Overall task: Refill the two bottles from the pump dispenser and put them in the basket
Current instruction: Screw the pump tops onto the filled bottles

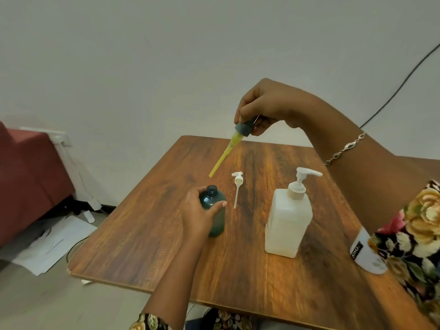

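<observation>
The left hand point(197, 215) is curled round a dark green bottle point(210, 197), which stands upright on the desk point(147, 239) left of the middle. The thumb lies across the side of the bottle that faces the centre of the desk, and the fingers are hidden behind it. The bottle's neck is open and bare, clear above the hand. The right hand point(266, 108) is raised well above the far part of the desk, its wrist bent downward. Its fingertips pinch a dark pump top point(242, 129) from above. A yellowish dip tube point(222, 158) slants from that top, down and toward the left edge. The tube's lower end hangs in the air just above and beyond the open neck, near it but apart from it. Between the green bottle and the pump dispenser point(288, 220), a small white pump point(237, 184) lies flat on the desk, with its head toward the far edge and its thin tube pointing to the near edge. It touches neither hand. The pump dispenser is a pale square bottle with a beige collar and a white spout. It stands upright right of the middle, under the right forearm and apart from both hands, with its spout pointing to the right edge. At the right edge a white bottle point(370, 258) with a dark label is partly hidden behind the floral sleeve point(409, 234). A chain bracelet point(345, 148) hangs on the right wrist. Beyond the left edge, a red seat point(28, 177) stands by the wall and loose papers point(54, 244) lie on the floor.
</observation>
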